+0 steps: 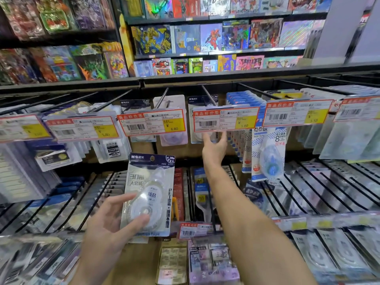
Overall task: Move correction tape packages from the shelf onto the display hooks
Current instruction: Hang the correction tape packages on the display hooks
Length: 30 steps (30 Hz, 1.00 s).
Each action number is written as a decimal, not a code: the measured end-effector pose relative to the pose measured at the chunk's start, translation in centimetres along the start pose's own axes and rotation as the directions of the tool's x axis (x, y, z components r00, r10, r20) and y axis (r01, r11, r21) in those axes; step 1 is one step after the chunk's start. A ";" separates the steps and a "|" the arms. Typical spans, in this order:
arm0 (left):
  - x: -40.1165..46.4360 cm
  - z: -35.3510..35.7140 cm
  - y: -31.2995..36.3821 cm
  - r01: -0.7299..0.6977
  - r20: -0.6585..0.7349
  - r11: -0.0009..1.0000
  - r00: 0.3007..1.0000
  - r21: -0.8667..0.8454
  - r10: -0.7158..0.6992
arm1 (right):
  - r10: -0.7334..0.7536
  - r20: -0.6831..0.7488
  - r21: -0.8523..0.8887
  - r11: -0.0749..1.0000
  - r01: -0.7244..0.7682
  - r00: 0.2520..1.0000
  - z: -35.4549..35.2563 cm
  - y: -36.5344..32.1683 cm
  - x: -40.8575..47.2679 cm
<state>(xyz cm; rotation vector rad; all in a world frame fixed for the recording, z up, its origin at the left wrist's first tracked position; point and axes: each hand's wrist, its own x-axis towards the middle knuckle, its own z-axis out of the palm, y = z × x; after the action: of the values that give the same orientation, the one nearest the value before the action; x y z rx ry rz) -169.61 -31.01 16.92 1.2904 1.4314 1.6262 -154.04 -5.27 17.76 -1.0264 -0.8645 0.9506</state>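
My left hand point(111, 223) holds a white correction tape package point(149, 194) upright in front of the racks, thumb and fingers on its clear blister. My right hand point(213, 147) reaches up under a price tag point(225, 119), its fingers touching the bottom of a package point(202, 101) hanging on the display hook point(208, 95) behind that tag. Whether the fingers grip that package is hidden by the tag. A neighbouring hook point(162, 97) to the left carries a similar package.
Rows of black hooks with red and yellow price tags span the rack. A blue and white tape package point(269, 153) hangs to the right of my right hand. More packages fill lower hooks point(308, 192). Toy boxes point(205, 38) line the shelves above.
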 end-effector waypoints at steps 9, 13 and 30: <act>-2.2 -0.4 -0.9 -0.011 -0.011 0.997 1.000 -0.079 0.010 | 0.053 0.034 -0.083 0.995 -0.050 0.998 -2.6 1.3 -4.8; -2.5 0.4 -0.8 -0.055 -0.043 0.997 0.998 -0.053 0.053 | 0.049 0.237 -0.282 0.959 0.020 0.970 -5.0 -0.7 -6.9; -2.2 6.5 1.3 -0.032 0.115 0.999 0.993 0.010 0.031 | -0.040 0.496 -0.864 0.071 0.498 0.867 -19.6 -2.2 -11.2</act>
<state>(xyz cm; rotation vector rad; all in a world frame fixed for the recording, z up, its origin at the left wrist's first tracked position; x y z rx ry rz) -162.61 -30.94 17.18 1.3964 1.3596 1.5394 -139.57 -21.99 12.69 -1.7464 -2.1183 -0.0004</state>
